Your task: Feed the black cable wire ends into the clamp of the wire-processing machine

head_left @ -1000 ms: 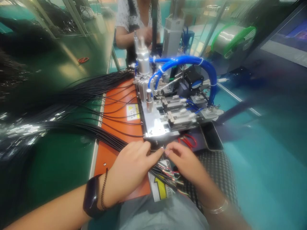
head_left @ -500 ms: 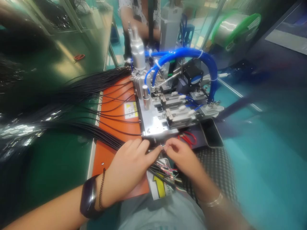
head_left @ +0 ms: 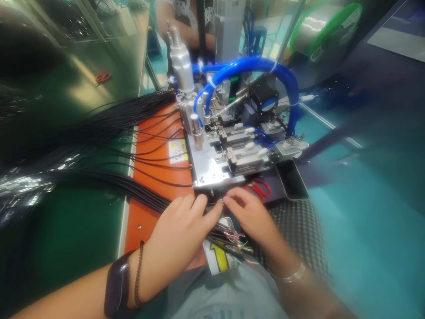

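Note:
My left hand (head_left: 186, 230) is closed at the front edge of the machine, thumb and index finger pinching the end of a black cable. Opposite it, the fingertips of my right hand (head_left: 247, 210) pinch at the thin wires (head_left: 223, 201) of that end; details there are too small to make out. Beneath my left hand passes a bundle of black cables (head_left: 146, 190), whose stripped ends (head_left: 234, 237) fan out in several coloured wires near my lap. Just ahead stands the metal machine (head_left: 212, 170) with its clamps and thick blue hoses (head_left: 252, 66).
An orange plate (head_left: 152, 144) carries several cables across it. Red-handled scissors (head_left: 260, 189) and a black open-topped tray (head_left: 292, 179) lie right of my hands. Another red-handled tool (head_left: 102, 78) rests on the green table (head_left: 83, 248). Behind the machine is another person (head_left: 166, 22).
The view has shifted slightly, so the machine sits a little higher and further left. Both hands stay pinched together at the wire end, with my right fingertips slightly closer to my left.

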### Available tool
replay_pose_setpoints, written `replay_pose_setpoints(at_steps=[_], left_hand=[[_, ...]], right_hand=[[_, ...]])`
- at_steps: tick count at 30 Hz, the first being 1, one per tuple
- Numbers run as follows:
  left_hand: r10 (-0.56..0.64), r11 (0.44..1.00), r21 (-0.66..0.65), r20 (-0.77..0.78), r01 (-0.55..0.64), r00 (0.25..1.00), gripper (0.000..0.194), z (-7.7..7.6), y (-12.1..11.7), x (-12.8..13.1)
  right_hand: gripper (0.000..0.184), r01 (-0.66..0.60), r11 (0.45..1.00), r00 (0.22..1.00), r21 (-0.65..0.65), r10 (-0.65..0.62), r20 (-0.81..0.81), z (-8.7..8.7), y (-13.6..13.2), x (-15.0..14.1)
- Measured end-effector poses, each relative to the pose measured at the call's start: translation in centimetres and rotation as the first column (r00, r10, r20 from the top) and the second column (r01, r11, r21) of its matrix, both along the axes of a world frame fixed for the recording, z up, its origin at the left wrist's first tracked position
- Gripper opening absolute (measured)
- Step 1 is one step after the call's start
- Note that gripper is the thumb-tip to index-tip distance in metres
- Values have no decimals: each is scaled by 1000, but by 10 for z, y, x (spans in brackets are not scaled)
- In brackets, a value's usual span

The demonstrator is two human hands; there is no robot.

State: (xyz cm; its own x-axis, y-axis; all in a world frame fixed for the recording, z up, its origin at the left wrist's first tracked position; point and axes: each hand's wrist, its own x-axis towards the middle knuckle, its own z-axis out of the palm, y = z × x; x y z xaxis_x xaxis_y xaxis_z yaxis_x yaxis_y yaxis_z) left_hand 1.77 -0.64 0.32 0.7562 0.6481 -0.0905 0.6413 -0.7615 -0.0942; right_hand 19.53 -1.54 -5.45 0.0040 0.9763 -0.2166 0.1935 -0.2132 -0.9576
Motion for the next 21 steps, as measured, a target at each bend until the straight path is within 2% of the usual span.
replay_pose_setpoints(at_steps=[5, 10, 15, 18, 21], left_hand=[[38, 999, -30, -7, -38, 999, 64, 3, -2, 3], [-40, 998, 61, 101, 34, 994, 42, -2, -1, -4], [-94, 989, 124, 130, 77, 987, 32, -4, -1, -9], [-58, 996, 79, 97, 51, 994, 28, -3, -3, -9], [7, 999, 30, 55, -9, 998, 25, -1, -6, -9]], right_hand=[[15, 4, 999, 994, -34, -8, -110, -12, 0, 0], [20, 36, 998, 962, -45, -47, -270, -15, 0, -1], [18, 49, 999, 988, 20, -46, -148, -9, 1, 0], [16, 45, 999, 999, 16, -44, -24, -5, 2, 0], [14, 22, 999, 999, -27, -21, 28, -2, 4, -3]])
